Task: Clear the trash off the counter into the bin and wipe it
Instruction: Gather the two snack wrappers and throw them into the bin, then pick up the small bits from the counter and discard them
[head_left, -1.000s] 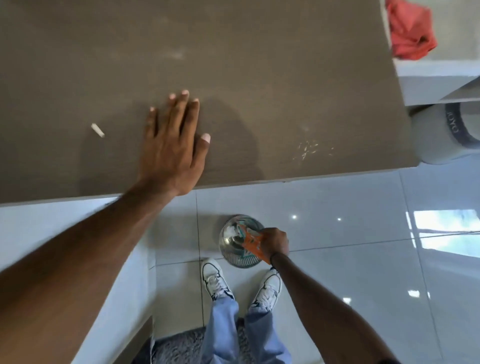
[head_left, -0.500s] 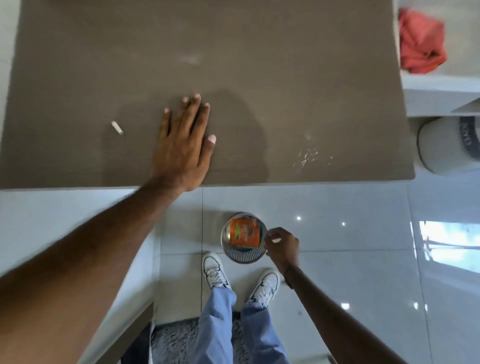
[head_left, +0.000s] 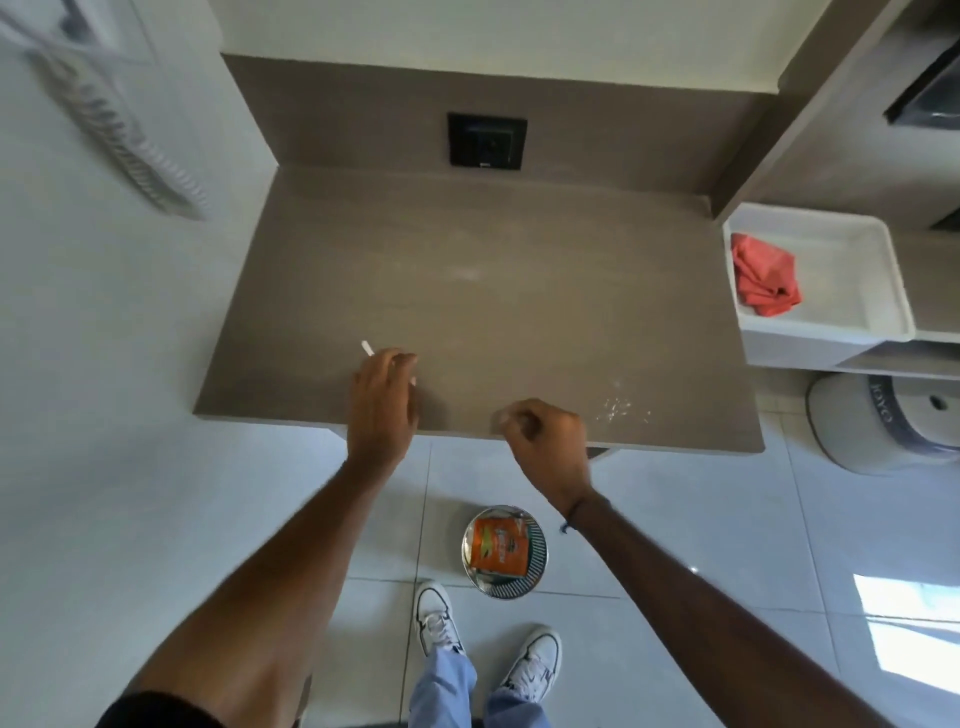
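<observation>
The brown counter (head_left: 519, 312) carries a small white stick (head_left: 367, 347) near its front left and a patch of pale crumbs (head_left: 618, 408) near its front right. My left hand (head_left: 384, 405) hovers over the front edge just right of the stick, fingers extended, holding nothing. My right hand (head_left: 545, 434) is loosely curled at the front edge, left of the crumbs, with nothing visible in it. On the floor below stands a round metal bin (head_left: 537, 558) with an orange packet (head_left: 497, 548) lying inside.
A white tray (head_left: 852, 270) at the right holds a crumpled red cloth (head_left: 763, 275). A black wall socket (head_left: 487, 140) sits behind the counter. A grey round container (head_left: 883, 421) stands on the floor at the right. My white shoes (head_left: 436, 623) are beside the bin.
My right hand let the orange packet drop into the bin and rose to the counter's front edge. My left hand lifted off the counter and drew back to the edge. The view tilted up.
</observation>
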